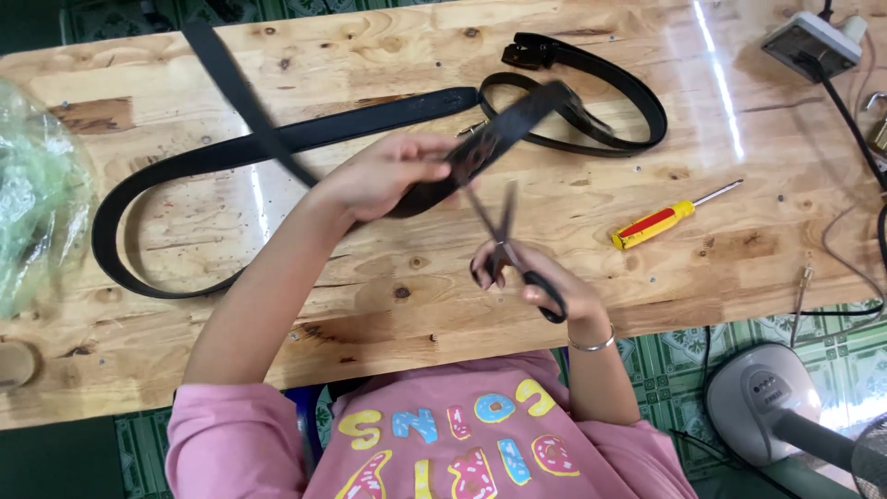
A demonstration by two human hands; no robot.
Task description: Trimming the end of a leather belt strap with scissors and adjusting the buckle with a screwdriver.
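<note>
A black belt strap (504,129) is held raised above the wooden table (370,277), its end pinched in the closed fingers of the left hand (388,176) so that it is presented to the scissors (504,240). The scissors are gripped by the right hand (536,277), blades parted. A yellow screwdriver (661,222) is left nearby.

one package only: a crumpled clear plastic bag (37,199) with a green tint, bulging at the far left edge of the wooden counter (388,323), partly cut off by the frame; contents too blurred to tell. no labels or signs seen. no lit screen; a small grey box-shaped device (813,44) sits at the counter's top right corner, its top face dark, cable attached.
</note>
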